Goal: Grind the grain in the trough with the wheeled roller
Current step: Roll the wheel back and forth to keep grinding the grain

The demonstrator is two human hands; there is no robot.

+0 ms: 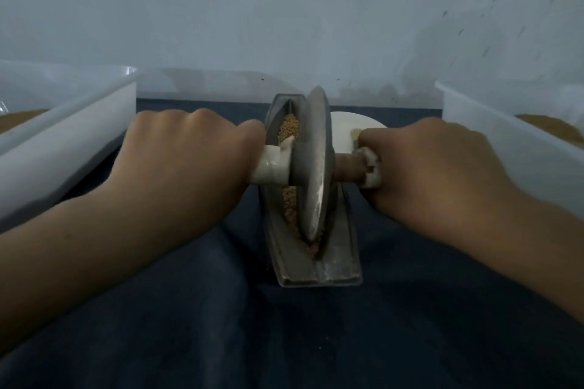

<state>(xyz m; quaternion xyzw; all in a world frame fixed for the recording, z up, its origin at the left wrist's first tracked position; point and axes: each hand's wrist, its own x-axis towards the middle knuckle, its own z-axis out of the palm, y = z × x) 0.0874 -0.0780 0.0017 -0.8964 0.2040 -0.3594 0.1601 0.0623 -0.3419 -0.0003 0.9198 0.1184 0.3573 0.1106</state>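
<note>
My left hand (189, 151) is curled tight round the left end of the roller's axle (272, 167), just left of the trough (316, 271). My right hand (433, 167) is clamped on the other end in the same way, just right of the trough. Both hands are knuckles-up with the forearms running back toward me.

Between the hands the roller (316, 155), a grey disc, stands upright with its lower edge down in the trough's groove. The grain (289, 133) lies in that groove on the disc's left side, both beyond the axle and nearer me.

The trough runs lengthwise away from me on a dark blue cloth (221, 309). A white dish (346, 129) sits just behind and right of it, partly hidden by the disc and my right hand. One clear tub (63, 136) stands well left of the trough and another tub (505, 142) well right. Each shows some brown material inside. A pale wall (284, 9) rises behind the trough.
</note>
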